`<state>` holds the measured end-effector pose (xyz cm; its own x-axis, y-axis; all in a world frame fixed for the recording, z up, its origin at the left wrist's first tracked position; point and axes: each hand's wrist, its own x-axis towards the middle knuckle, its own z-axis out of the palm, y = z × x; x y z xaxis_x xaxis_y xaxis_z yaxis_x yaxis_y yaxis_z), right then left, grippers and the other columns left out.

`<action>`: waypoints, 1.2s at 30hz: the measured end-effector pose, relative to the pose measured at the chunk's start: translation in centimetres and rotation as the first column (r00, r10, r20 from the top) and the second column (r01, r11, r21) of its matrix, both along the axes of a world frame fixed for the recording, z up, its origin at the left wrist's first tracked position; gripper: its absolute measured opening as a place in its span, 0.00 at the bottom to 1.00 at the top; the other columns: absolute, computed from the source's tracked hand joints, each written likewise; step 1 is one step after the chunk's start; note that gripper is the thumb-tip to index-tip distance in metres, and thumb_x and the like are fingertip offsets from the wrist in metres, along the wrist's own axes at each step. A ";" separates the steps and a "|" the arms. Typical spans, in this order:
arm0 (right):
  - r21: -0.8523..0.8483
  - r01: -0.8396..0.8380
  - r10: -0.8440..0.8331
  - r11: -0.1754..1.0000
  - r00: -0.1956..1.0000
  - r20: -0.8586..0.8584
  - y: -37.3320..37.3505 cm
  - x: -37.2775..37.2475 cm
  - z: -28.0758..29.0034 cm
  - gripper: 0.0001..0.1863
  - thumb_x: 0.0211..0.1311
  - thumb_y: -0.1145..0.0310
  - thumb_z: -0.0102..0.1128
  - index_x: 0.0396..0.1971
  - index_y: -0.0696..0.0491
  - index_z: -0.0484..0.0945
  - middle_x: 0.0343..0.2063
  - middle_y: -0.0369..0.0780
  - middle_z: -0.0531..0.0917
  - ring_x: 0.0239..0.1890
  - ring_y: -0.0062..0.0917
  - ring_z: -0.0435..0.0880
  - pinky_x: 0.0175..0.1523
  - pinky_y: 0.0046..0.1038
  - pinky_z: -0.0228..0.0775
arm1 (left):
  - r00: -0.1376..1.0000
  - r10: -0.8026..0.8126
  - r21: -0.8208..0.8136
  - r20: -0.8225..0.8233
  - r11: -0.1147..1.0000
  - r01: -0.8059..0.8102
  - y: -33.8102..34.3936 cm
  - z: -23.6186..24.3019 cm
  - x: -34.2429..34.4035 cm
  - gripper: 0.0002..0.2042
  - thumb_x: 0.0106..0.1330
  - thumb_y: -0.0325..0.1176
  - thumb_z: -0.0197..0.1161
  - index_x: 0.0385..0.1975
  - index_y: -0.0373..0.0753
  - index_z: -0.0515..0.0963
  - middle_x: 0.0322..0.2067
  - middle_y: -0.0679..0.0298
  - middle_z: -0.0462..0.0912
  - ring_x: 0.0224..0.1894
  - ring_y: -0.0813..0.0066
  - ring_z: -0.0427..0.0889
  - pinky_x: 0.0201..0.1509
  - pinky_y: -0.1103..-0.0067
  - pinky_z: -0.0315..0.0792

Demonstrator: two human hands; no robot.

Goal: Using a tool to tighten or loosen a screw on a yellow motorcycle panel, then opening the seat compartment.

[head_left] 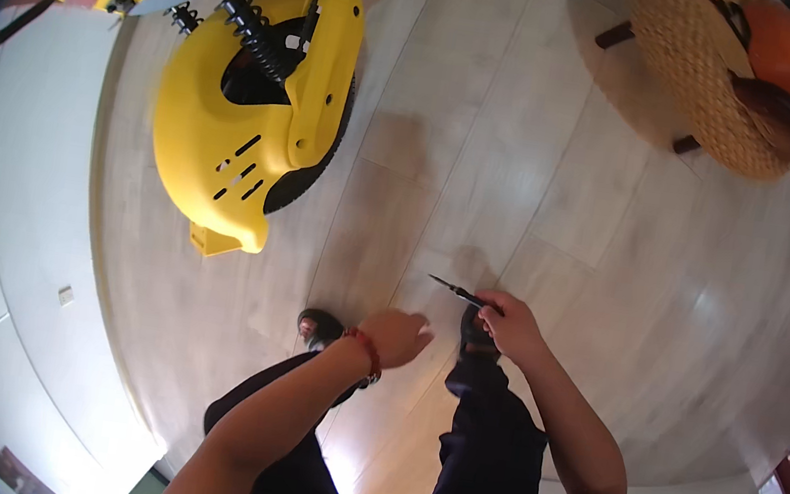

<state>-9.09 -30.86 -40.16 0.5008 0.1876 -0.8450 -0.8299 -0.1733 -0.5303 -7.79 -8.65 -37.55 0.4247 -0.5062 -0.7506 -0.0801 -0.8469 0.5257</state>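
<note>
My right hand [511, 326] is closed around a slim black and silver pointed tool [455, 289]. Its thin tip points up and to the left, over the floor; the kind of tool is not clear. Left of it, my left hand [390, 337] hangs with its fingers curled in, a red bracelet [364, 348] on the wrist. A small pale spot shows at those fingertips, but I cannot make out whether it is a held thing. The two hands are apart, in front of my knees and above my feet.
At the upper left stands a yellow two-wheeled vehicle [187, 112], its rear fender and black springs facing me. A woven-seat chair [687, 71] with an orange rounded object [785, 57] is at the upper right. White cabinet fronts [30, 186] line the left; pale plank flooring [488, 159] lies between.
</note>
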 end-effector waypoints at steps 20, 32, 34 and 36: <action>-0.474 -0.384 0.252 0.792 0.914 -0.319 -7.6 -21.1 13.8 0.15 0.54 0.72 0.47 0.42 0.56 0.76 0.41 0.49 0.78 0.45 0.40 0.76 0.51 0.35 0.67 | 0.869 0.256 0.312 -0.424 0.942 -0.125 15.0 23.8 -20.1 0.24 0.61 0.46 0.47 0.53 0.36 0.67 0.53 0.49 0.67 0.60 0.53 0.61 0.63 0.69 0.56; -0.618 -0.364 0.262 0.697 0.931 -0.253 -5.7 -14.6 21.6 0.15 0.53 0.72 0.45 0.40 0.57 0.76 0.38 0.50 0.78 0.44 0.41 0.76 0.49 0.35 0.67 | 0.798 0.476 0.298 -0.370 0.874 -0.383 17.8 28.7 -25.1 0.23 0.63 0.46 0.45 0.56 0.42 0.65 0.54 0.50 0.68 0.59 0.54 0.62 0.62 0.68 0.57; -0.621 -0.283 0.177 0.731 0.958 -0.227 -2.8 -13.5 22.6 0.16 0.53 0.74 0.44 0.43 0.57 0.74 0.40 0.50 0.78 0.45 0.41 0.76 0.50 0.35 0.67 | 0.744 0.522 0.325 -0.417 0.850 -0.414 18.4 29.5 -24.5 0.23 0.63 0.45 0.43 0.55 0.41 0.66 0.52 0.50 0.70 0.57 0.56 0.65 0.61 0.69 0.59; -0.608 -0.336 0.266 0.719 0.942 -0.207 1.1 -11.6 25.2 0.17 0.54 0.74 0.44 0.44 0.57 0.73 0.41 0.50 0.77 0.45 0.41 0.75 0.51 0.35 0.66 | 0.741 0.530 0.332 -0.412 0.845 -0.419 19.9 30.2 -24.9 0.22 0.64 0.44 0.42 0.53 0.39 0.68 0.50 0.51 0.73 0.54 0.58 0.70 0.59 0.71 0.62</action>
